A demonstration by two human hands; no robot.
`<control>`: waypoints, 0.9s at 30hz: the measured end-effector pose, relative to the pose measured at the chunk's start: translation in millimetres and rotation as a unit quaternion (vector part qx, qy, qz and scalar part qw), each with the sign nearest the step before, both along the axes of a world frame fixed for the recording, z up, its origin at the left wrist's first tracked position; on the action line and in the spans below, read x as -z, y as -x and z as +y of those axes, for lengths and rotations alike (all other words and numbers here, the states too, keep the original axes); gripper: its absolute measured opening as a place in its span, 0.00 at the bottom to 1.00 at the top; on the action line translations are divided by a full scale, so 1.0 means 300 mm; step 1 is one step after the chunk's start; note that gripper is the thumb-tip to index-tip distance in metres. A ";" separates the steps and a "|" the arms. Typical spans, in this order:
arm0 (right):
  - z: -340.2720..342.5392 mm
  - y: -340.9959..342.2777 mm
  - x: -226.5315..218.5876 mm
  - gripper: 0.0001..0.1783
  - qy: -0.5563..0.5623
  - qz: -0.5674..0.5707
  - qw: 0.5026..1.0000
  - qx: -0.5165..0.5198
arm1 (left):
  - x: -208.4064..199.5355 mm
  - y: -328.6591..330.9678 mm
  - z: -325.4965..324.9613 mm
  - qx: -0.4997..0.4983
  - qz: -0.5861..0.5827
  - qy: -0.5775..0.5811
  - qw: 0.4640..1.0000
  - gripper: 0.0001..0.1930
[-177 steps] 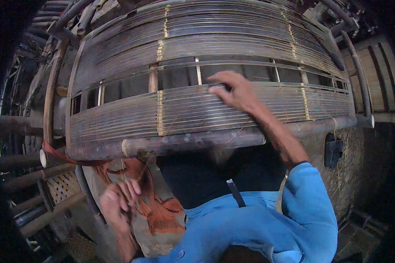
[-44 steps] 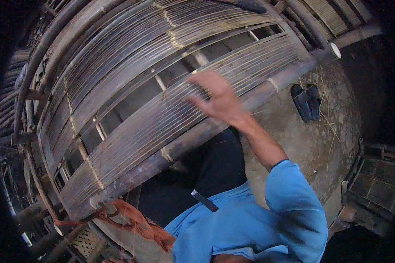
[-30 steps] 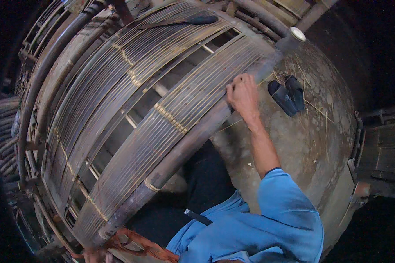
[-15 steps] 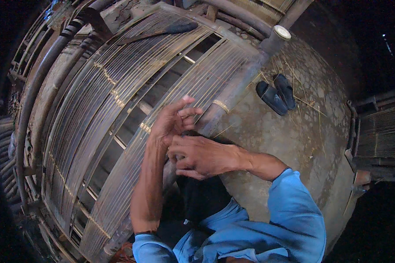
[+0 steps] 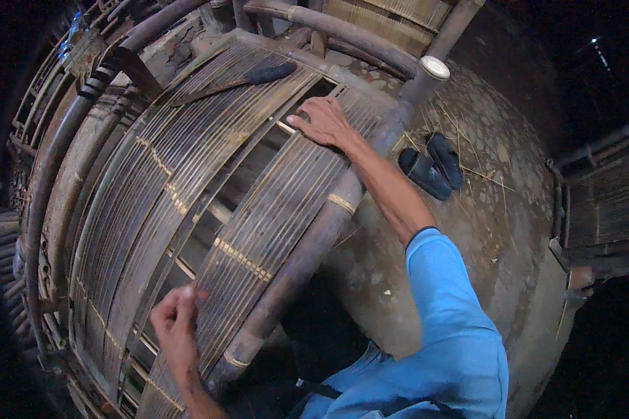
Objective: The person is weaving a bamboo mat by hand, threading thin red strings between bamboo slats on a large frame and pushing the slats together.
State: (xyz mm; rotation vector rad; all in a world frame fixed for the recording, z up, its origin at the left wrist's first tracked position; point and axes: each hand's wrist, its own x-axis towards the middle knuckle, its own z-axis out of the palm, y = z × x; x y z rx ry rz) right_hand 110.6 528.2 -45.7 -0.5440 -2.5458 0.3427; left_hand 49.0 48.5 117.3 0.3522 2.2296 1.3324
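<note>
A bamboo bench point(image 5: 314, 188) of thin slats spreads before me, with binding strips woven across it and a long gap between two slat sections. My right hand point(image 5: 323, 123) rests at the far end of the nearer section, beside the gap. Its thumb is apart from the bent fingers, and no held thing shows. At the near left, my left hand point(image 5: 177, 315) is over the slats by the gap, slightly blurred. Its fingers are pinched together; what they hold, if anything, cannot be made out. A large knife point(image 5: 269, 72) with a dark handle lies across the far slats.
Thick bamboo poles point(image 5: 70, 133) frame the left side. A round post point(image 5: 435, 68) with a pale cut top stands at the bench's far right corner. Dark slippers point(image 5: 426, 171) and loose thin strips point(image 5: 493, 178) lie on the floor at right.
My hands were close together above the bench's near edge. They have parted: the right has reached to the far slats, the left has moved down and left over the bench.
</note>
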 end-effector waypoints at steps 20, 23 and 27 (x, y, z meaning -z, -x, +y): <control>0.075 0.214 -0.010 0.25 0.121 -0.302 0.945 -0.019 | 0.311 0.282 0.717 0.173 0.383 0.132 0.898 0.13; 0.065 0.244 -0.040 0.28 0.087 -0.355 0.930 -0.029 | 0.407 0.237 0.908 0.142 0.422 0.098 0.890 0.12; 0.068 0.264 -0.033 0.25 0.109 -0.350 0.926 -0.093 | 0.562 0.251 1.065 0.099 0.403 0.097 0.905 0.14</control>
